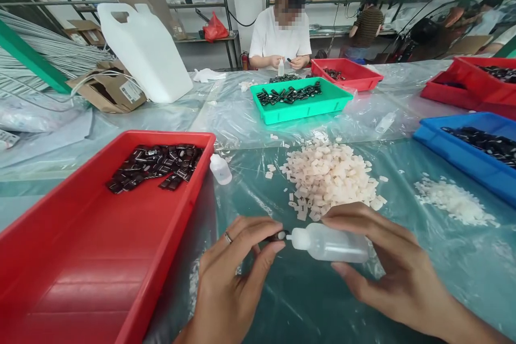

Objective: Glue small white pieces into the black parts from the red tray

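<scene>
Between thumb and fingertips, my left hand (pixel 237 271) pinches a small dark piece (pixel 278 236) with a pale spot on its end; the fingers hide most of it. My right hand (pixel 397 263) grips a translucent squeeze bottle (pixel 336 243) lying sideways, its narrow nozzle pointing left. The nozzle tip is at the dark piece; whether they touch I cannot tell. Just beyond my hands lies a heap of small cream-coloured pieces (pixel 332 174). To the left, a red tray (pixel 100 231) holds many glossy dark pieces (pixel 157 164) at its far end.
A small white bottle (pixel 220 169) lies beside the red tray. Farther back are a green tray (pixel 302 110), a second red tray (pixel 363 83) and a white jug (pixel 145 54). At right are a blue tray (pixel 463 150) and white bits (pixel 455 201). A person (pixel 282 32) works opposite.
</scene>
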Available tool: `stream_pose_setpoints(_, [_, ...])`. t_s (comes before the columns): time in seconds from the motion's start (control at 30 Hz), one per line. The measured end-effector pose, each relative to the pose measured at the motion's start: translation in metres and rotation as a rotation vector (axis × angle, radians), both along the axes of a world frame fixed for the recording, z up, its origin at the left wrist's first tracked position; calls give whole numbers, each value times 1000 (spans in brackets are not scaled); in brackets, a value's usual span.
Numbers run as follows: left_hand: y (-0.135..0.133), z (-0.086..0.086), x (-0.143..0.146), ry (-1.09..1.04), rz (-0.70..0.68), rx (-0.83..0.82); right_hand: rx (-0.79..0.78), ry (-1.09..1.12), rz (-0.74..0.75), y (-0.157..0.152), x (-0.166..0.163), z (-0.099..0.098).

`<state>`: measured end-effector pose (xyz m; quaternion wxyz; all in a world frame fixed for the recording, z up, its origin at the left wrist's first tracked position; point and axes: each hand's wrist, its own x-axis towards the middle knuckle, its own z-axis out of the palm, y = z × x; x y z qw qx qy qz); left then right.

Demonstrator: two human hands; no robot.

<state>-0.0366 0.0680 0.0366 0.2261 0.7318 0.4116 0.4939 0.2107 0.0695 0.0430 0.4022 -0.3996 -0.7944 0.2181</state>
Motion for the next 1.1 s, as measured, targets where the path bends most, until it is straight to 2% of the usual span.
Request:
stream_pose_setpoints(0.1, [0,2,0,30,-19,24,29,-20,-11,-1,3,2])
stream_pose_setpoints(0.33, [3,4,0,52,-77,61,209,0,-24,-7,4,9])
stream_pose_setpoints(0.5, [3,2,2,54,-83,67,198,-19,-48,-13,3,14])
stream_pose_setpoints(0.73, [0,2,3,74,-77,38,198,-6,-134,-16,-1,10])
stream_pose_setpoints(1.1, [-1,5,6,67,-65,34,196,21,-113,-16,1,12])
